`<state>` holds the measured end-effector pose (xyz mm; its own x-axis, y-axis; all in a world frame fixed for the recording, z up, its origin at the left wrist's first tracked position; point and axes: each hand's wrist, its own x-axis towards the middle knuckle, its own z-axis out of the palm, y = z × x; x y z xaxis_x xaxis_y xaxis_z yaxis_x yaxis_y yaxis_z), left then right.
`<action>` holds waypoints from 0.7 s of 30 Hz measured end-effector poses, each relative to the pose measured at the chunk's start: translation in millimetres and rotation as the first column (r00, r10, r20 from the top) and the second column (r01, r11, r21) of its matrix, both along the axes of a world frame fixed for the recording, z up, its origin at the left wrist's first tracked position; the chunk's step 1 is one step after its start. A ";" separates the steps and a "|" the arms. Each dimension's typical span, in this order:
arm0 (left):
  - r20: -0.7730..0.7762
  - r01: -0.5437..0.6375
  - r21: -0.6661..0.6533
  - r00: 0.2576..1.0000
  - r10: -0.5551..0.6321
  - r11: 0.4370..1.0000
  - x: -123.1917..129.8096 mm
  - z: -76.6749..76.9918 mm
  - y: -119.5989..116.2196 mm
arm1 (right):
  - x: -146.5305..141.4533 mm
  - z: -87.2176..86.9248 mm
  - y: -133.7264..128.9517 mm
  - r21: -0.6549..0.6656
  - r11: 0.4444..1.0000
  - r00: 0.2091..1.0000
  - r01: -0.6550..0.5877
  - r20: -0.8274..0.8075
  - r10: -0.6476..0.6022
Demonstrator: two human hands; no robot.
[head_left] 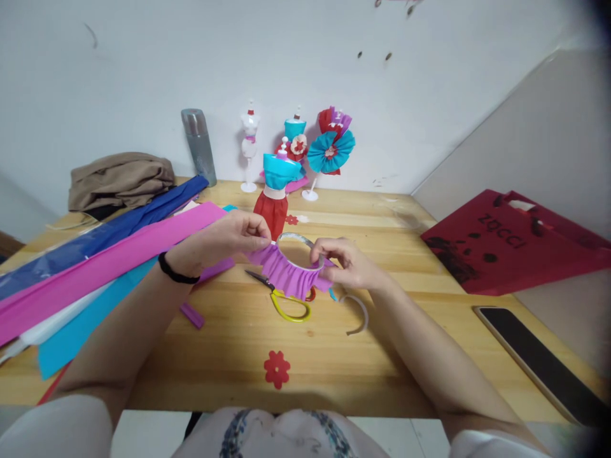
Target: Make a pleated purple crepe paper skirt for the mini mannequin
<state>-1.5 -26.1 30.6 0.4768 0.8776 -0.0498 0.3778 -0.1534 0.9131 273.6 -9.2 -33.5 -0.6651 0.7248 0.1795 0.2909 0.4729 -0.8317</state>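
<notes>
A pleated purple crepe-paper ruffle [293,275] hangs between my hands above the table. Along its top edge runs a pale strip, double-sided tape by its look, whose free part [296,236] curls back in a loop. My left hand [238,232] pinches the ruffle's left end. At the other end, my right hand [346,262] grips ruffle and strip between thumb and fingers. Below lie yellow-handled scissors [292,313], partly covered by the ruffle, and a curled pale strip [363,312]. Just behind stands a small dress form [280,172] in a blue top and red skirt.
Other small dress forms [249,137] and a blue paper rosette [331,152] stand by the wall near a grey bottle [199,149]. Crepe-paper rolls [119,264] and brown cloth [121,181] lie left. A red flower cutout [277,369], phone [539,362] and red bag [510,245] are also there.
</notes>
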 end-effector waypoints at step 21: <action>0.059 -0.052 0.108 0.997 0.046 0.993 -1.5 13.0 10.2 | 7.7 37.9 22.4 0.005 0.995 0.990 0.103 0.094 -0.103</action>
